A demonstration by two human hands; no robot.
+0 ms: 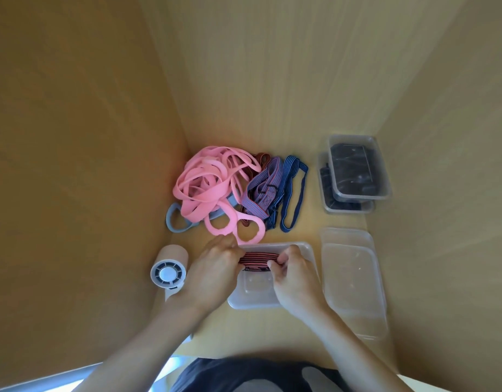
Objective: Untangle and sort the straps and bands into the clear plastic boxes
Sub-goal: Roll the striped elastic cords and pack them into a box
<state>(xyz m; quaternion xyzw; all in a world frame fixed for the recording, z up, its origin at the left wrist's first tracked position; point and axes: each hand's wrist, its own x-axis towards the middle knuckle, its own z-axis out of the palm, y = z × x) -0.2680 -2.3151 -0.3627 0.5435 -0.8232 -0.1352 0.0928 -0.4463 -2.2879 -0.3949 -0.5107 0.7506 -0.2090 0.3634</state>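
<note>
The fingers (275, 265) of the right hand (296, 277) are curled round one end of a folded red-and-black striped elastic band (259, 256), and the left hand (215, 264) pinches the other end, so both sets of fingers are clamped on it. The band is held bunched between the two hands, over the far half of a clear plastic box (254, 295) that stands on the worktop (309, 222) just in front of the person.

Just right of that box lie two more clear containers or lids (353, 281), one overlapping the other. Beyond the hands is the tangled heap: pink bands (200, 185) on the left, touching a grey loop (172, 222), with a purple striped strap (261, 190) and a blue striped band (294, 190) beside them. Far right, two stacked clear boxes (357, 168) hold dark items. A small white fan (168, 274) stands near the left wrist.
</note>
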